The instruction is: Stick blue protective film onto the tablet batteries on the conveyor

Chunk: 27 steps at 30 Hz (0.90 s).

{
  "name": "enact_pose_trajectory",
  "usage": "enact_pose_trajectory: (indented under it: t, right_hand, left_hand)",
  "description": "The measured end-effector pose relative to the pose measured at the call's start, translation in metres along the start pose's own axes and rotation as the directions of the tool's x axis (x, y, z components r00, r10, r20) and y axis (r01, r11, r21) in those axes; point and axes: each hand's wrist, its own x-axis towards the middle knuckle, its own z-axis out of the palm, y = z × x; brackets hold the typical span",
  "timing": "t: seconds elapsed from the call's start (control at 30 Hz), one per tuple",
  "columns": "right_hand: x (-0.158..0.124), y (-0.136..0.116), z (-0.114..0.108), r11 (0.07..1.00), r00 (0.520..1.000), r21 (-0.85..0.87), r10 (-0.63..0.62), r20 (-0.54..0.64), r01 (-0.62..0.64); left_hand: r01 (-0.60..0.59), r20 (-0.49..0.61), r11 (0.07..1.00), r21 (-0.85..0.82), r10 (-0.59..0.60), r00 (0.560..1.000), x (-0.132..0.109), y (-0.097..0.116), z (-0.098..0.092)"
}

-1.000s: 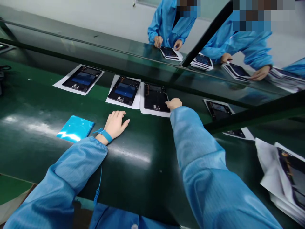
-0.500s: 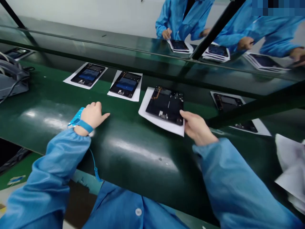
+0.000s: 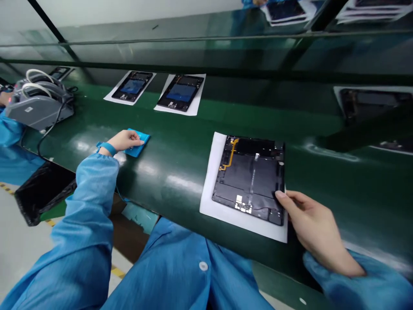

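Note:
My right hand (image 3: 314,224) grips the lower right edge of an opened tablet (image 3: 250,178), thumb on top and fingers below. Its black inner parts and an orange ribbon cable face up. Under the tablet, a white sheet (image 3: 209,185) sticks out on the left and bottom. Over a flat blue pad (image 3: 137,150) on the bench, my left hand (image 3: 125,140) has its thumb and fingers pinched together. I cannot tell whether a layer of the pad is between them. A blue wrist strap (image 3: 108,147) circles that wrist.
Two opened tablets with blue panels, a left one (image 3: 133,87) and a right one (image 3: 181,92), lie on white sheets at the back. Another tablet (image 3: 371,103) is at far right, partly behind a dark beam. A grey machine (image 3: 40,107) stands left, beside another person's sleeve (image 3: 13,129).
My right hand has brought the tablet and its white sheet closer to me. The fingers of my left hand have gone from spread to pinched over the blue pad. The view has tilted down.

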Motion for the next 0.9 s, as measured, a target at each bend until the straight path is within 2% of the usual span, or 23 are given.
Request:
enact_pose_trajectory:
  t: [0.03,0.1,0.13,0.2,0.23,0.3,0.33,0.4,0.43,0.5,0.53,0.6,0.7,0.8,0.9]
  right_hand:
    - [0.0,0.0,-0.003,0.989,0.999,-0.142,-0.034,-0.029,0.029]
    - [-0.003,-0.002,-0.008,0.904,0.98,-0.41,-0.176,-0.095,0.122]
    - [-0.006,-0.005,-0.008,0.858,0.955,-0.483,-0.267,-0.129,0.174]
    - [-0.019,-0.016,-0.005,0.819,0.902,-0.499,-0.405,-0.151,0.284]
    - [-0.028,-0.024,0.0,0.83,0.89,-0.439,-0.437,-0.13,0.344]
    - [-0.046,-0.046,0.017,0.875,0.892,-0.21,-0.451,-0.027,0.436]
    - [-0.054,-0.059,0.028,0.895,0.898,-0.074,-0.437,0.049,0.44]
    - [-0.066,-0.085,0.052,0.888,0.868,0.152,-0.458,0.194,0.434]
    - [-0.07,-0.096,0.064,0.871,0.846,0.232,-0.482,0.23,0.433]
    - [-0.073,-0.113,0.084,0.853,0.838,0.326,-0.491,0.239,0.407]
    - [-0.073,-0.118,0.091,0.851,0.846,0.364,-0.477,0.238,0.378]
    - [-0.071,-0.121,0.098,0.844,0.868,0.452,-0.43,0.246,0.29]
    - [-0.067,-0.116,0.096,0.802,0.883,0.57,-0.386,0.268,0.178]
    - [-0.063,-0.109,0.09,0.777,0.885,0.615,-0.375,0.278,0.136]
    - [-0.061,-0.105,0.09,0.765,0.882,0.633,-0.373,0.29,0.116]
  left_hand:
    - [0.0,0.007,1.0,-0.015,0.0,1.0,-0.001,-0.001,-0.002]
    - [-0.003,0.012,1.0,-0.03,0.003,1.0,-0.005,-0.002,-0.009]
    - [-0.005,0.005,1.0,-0.03,0.005,1.0,-0.008,0.0,-0.013]
    - [-0.04,-0.08,0.999,-0.008,0.039,0.996,-0.018,0.011,-0.02]
    - [-0.078,-0.146,0.997,0.007,0.078,0.986,-0.026,0.021,-0.02]
    - [-0.223,-0.299,0.974,0.042,0.225,0.927,-0.046,0.051,-0.012]
    - [-0.309,-0.298,0.95,0.041,0.306,0.904,-0.059,0.069,-0.003]
    - [-0.491,-0.188,0.871,0.001,0.483,0.855,-0.088,0.107,0.024]
    - [-0.563,-0.11,0.826,-0.033,0.557,0.823,-0.102,0.124,0.039]
    - [-0.633,0.039,0.764,-0.123,0.641,0.767,-0.125,0.152,0.067]
    - [-0.635,0.079,0.754,-0.167,0.653,0.754,-0.133,0.161,0.078]
    - [-0.622,0.123,0.745,-0.24,0.659,0.742,-0.141,0.17,0.092]
    - [-0.626,0.14,0.721,-0.297,0.681,0.719,-0.14,0.168,0.097]
    - [-0.673,0.121,0.68,-0.291,0.724,0.679,-0.137,0.162,0.097]
    - [-0.703,0.091,0.655,-0.276,0.746,0.66,-0.136,0.159,0.099]
